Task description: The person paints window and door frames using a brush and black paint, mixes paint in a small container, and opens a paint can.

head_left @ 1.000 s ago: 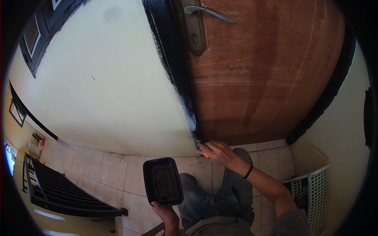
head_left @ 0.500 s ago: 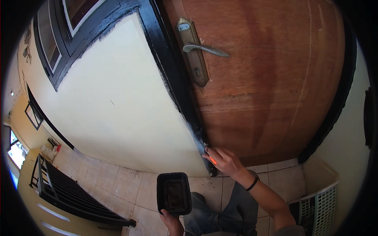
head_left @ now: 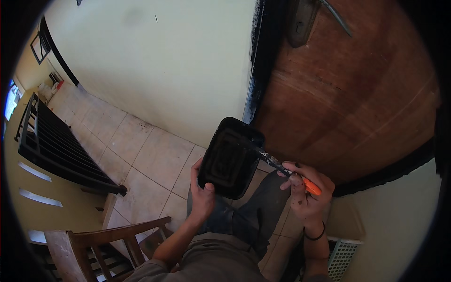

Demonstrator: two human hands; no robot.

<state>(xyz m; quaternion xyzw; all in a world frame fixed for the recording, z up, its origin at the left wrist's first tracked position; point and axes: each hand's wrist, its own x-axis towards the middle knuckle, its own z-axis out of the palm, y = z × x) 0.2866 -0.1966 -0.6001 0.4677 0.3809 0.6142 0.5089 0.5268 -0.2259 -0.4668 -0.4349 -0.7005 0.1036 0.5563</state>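
Observation:
A black rectangular paint tray [head_left: 205, 181] is gripped at its lower left edge by my left hand [head_left: 203, 199], thumb over the rim. Dark paint coats the inside. My right hand [head_left: 307, 192] is closed round a paintbrush [head_left: 272, 160] with an orange handle end and a paint-smeared shaft. The brush's far end reaches over the tray's right rim; its bristles are hard to make out against the black. Beyond the tray stands the black-painted door frame [head_left: 268, 56], its edge against the pale wall uneven, beside a brown wooden door [head_left: 352, 98].
A metal door handle [head_left: 339, 19] sticks out at the top. On the left are a black metal railing [head_left: 66, 145] and a wooden chair [head_left: 112, 237]. Light tiles [head_left: 141, 160] cover the floor. A pale perforated plastic crate [head_left: 343, 258] stands by the right wall [head_left: 394, 211].
My right hand has drawn the brush back from the lower door frame to the tray. My left hand has raised the tray and brought it rightward. The view has tilted down.

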